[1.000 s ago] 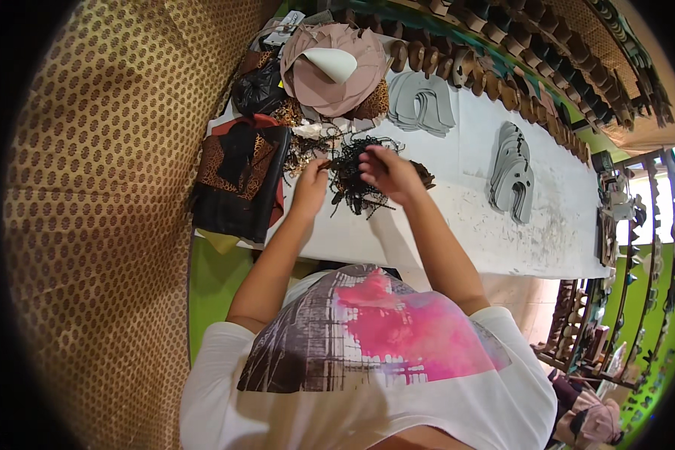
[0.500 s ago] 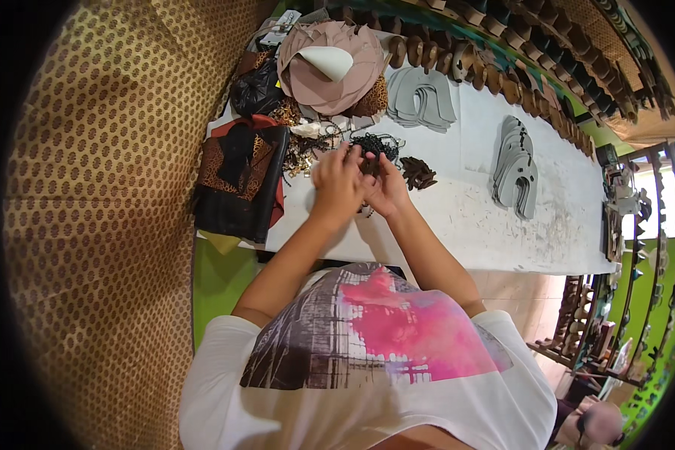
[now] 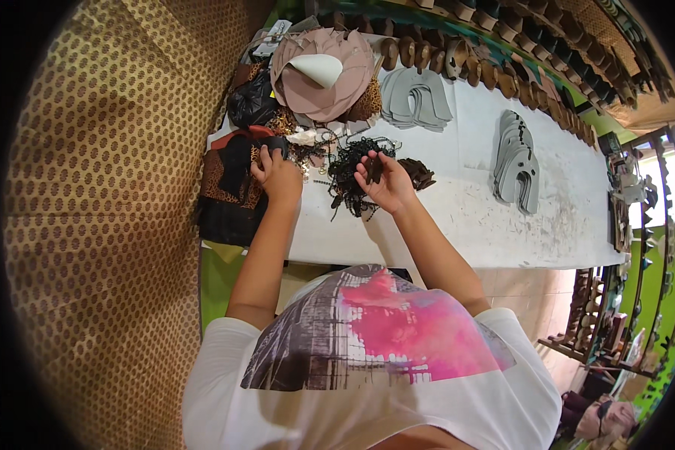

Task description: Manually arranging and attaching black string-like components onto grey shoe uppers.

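My left hand [image 3: 279, 178] is at the left side of the table, its fingers curled over the edge of a black sheet material [image 3: 236, 217] in a stack with leopard-print pieces [image 3: 216, 166]. Palm up over the middle, my right hand [image 3: 388, 189] has its fingers bent around several small dark brown strips [image 3: 375, 169]. Right beside it spreads a tangle of black beaded cords [image 3: 345, 169]. Partly behind my right hand sits a pile of more brown strips [image 3: 421, 173].
A pile of pink rounded pieces [image 3: 360, 60] with a white cone-shaped sheet [image 3: 319, 70] stands at the back left. Two stacks of grey U-shaped cutouts [image 3: 420, 97] [image 3: 516, 169] lie on the white table [image 3: 457, 225]. Brown shoe-shaped forms [image 3: 472, 71] line the back edge.
My left hand has left my right hand and moved left to the black material, whose edge has shifted. My right hand stays mid-table with the brown strips; the black cords are now more visible.
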Available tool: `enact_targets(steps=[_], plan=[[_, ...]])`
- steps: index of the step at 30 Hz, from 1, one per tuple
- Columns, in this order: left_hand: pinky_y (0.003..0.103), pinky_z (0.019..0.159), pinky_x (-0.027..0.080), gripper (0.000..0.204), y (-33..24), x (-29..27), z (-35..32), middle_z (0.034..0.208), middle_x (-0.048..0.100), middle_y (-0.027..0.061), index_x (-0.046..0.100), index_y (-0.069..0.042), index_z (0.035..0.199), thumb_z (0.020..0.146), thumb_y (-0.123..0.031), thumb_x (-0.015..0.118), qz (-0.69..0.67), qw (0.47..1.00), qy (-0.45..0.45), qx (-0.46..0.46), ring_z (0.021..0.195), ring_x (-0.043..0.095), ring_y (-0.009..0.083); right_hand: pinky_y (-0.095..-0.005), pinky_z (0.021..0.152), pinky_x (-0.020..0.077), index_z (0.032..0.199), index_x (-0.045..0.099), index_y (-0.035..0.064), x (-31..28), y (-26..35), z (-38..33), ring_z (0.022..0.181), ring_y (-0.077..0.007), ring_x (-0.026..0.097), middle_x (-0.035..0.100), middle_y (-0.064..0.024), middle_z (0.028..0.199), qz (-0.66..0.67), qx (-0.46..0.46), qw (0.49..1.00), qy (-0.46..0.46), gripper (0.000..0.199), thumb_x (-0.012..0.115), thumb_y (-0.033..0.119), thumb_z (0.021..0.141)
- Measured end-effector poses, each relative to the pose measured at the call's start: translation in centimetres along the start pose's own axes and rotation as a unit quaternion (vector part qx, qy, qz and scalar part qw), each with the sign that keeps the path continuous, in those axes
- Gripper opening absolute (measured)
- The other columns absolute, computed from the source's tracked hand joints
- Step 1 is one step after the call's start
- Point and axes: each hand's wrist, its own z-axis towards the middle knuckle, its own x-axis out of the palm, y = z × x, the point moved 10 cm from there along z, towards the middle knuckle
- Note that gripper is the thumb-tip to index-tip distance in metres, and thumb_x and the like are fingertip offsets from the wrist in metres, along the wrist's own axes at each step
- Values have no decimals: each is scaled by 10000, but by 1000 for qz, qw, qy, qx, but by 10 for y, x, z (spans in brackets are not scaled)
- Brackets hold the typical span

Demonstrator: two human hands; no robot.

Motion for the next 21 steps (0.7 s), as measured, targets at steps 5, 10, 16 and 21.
enact_targets(steps=[5, 10, 16, 21], plan=[[507, 928, 212, 144, -2, -14, -2, 1152, 533, 93, 691, -62, 696, 658, -177, 614, -11, 999, -40, -7, 1212, 336, 307, -385, 762, 504, 946, 544, 91, -2, -2, -2, 818, -232, 585, 594, -72, 914, -20, 4, 999, -29, 172, 437, 222, 918], [517, 923, 216, 109, -14, -45, -7, 1179, 522, 83, 679, -102, 703, 658, -184, 624, -55, 996, -70, -13, 1218, 325, 332, -387, 766, 504, 958, 547, 84, -5, -7, 4, 837, -237, 586, 596, -75, 921, -16, 16, 999, -22, 194, 428, 232, 922], [494, 935, 219, 125, -81, -67, -27, 1184, 510, 68, 665, -131, 765, 680, -220, 639, -227, 962, -26, 147, 1191, 349, 325, -366, 751, 505, 975, 539, 59, 11, -32, 13, 840, -248, 586, 591, -108, 931, -7, 48, 998, 32, 267, 396, 281, 937], [502, 946, 224, 163, -79, -52, -31, 1173, 512, 58, 644, -129, 772, 756, -291, 627, -275, 949, -49, 146, 1164, 381, 314, -376, 766, 505, 976, 533, 68, 8, -31, 18, 845, -259, 585, 586, -113, 947, 2, 60, 997, 57, 256, 399, 282, 936]])
